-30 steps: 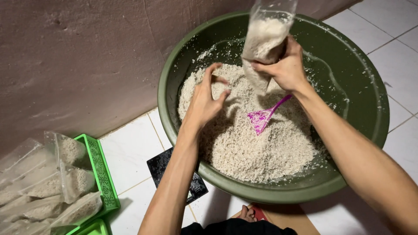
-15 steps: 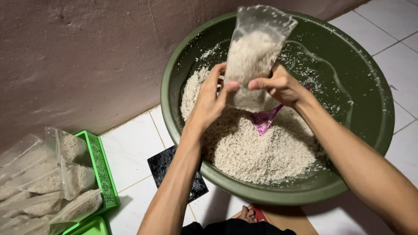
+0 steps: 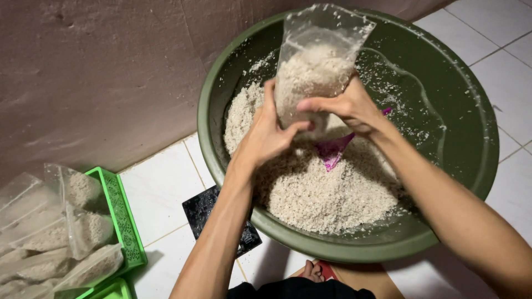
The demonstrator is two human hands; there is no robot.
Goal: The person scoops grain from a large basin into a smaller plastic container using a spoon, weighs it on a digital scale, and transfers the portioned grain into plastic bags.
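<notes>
Both hands hold a clear plastic bag (image 3: 315, 72) partly filled with pale grain, upright above a big dark green basin (image 3: 460, 83). My left hand (image 3: 267, 133) grips the bag's lower left side. My right hand (image 3: 344, 106) grips its lower right side. The basin holds a heap of the same pale grain (image 3: 321, 191). A pink scoop (image 3: 332, 152) lies on the heap just under the bag, half hidden by my hands.
A green plastic basket (image 3: 124, 221) at the lower left holds several filled clear bags (image 3: 66, 243). A black flat object (image 3: 202, 207) lies on the white tiled floor (image 3: 158, 188) by the basin. A brownish wall (image 3: 100, 72) rises behind. A foot (image 3: 313, 271) shows at the bottom.
My right hand has brought the bag down and toward the basin's middle. My left hand rose from the grain and took hold of the bag's other side.
</notes>
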